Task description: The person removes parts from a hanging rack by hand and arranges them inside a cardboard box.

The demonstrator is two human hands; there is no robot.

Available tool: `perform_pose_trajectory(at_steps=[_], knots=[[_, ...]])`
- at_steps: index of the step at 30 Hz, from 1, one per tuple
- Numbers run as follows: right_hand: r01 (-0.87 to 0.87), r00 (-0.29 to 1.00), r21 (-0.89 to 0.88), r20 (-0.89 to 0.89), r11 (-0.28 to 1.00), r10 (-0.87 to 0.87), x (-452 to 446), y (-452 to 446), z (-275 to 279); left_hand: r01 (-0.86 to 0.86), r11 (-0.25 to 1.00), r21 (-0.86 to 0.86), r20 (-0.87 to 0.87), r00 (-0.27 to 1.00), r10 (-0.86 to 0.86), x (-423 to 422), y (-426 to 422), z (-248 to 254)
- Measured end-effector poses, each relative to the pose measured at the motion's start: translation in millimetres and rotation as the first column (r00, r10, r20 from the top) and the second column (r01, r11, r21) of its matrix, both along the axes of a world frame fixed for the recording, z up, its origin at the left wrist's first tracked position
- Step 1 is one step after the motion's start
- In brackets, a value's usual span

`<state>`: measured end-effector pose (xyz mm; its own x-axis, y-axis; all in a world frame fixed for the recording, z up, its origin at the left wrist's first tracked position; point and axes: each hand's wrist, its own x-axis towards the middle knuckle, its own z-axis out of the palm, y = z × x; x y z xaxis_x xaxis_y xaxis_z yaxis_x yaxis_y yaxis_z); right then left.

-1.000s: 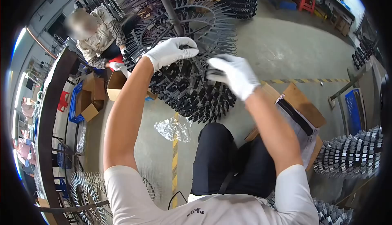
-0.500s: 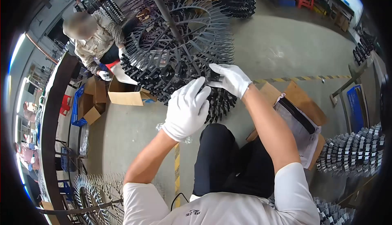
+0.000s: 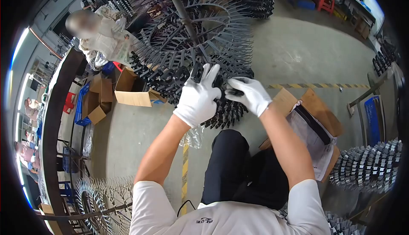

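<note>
A tiered round rack (image 3: 187,43) with many thin hooks stands before me, and small black parts (image 3: 170,79) hang densely from its lower tiers. My left hand (image 3: 198,100), in a white glove, reaches up to these parts with its index and middle fingers stretched out. Its fingertips are among the black pieces; whether they touch one I cannot tell. Close on the right, my right hand (image 3: 253,96), also gloved, is closed with thumb and fingers around a small black part (image 3: 235,92) of the same sort. The palm side of both hands is hidden.
Across the rack, a person (image 3: 104,43) with gloved hands sits beside an open cardboard box (image 3: 134,94). Another open box (image 3: 313,120) with a plastic liner lies right of my knees. Racks of grey parts (image 3: 366,164) stand at lower right; a hooked rack (image 3: 96,205) is at lower left.
My left hand has moved up and its fingers have shifted on the hanging parts. My right hand has drawn down and right, with a black part now showing in its fingers.
</note>
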<state>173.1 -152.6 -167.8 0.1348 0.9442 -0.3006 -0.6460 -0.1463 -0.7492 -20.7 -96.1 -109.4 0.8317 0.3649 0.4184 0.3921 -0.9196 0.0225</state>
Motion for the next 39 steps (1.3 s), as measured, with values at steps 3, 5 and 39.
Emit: perform_pose_trajectory(at_steps=[3, 5, 39], knots=[[0.117, 0.988, 0.074, -0.113, 0.99, -0.109, -27.4, 9.9, -3.8, -0.002, 1.0, -0.031, -0.05, 0.999, 0.001, -14.8, 10.0, -10.5], [0.079, 0.996, 0.068, -0.041, 0.995, -0.077, -36.4, 15.5, 3.6, 0.015, 0.999, -0.03, -0.057, 0.998, -0.017, -19.0, 16.5, -16.8], [-0.072, 0.972, 0.043, -0.223, 0.996, 0.08, -32.0, -70.7, -17.6, 0.132, 0.988, -0.085, 0.175, 0.978, -0.115, -0.2, -61.7, -8.6]])
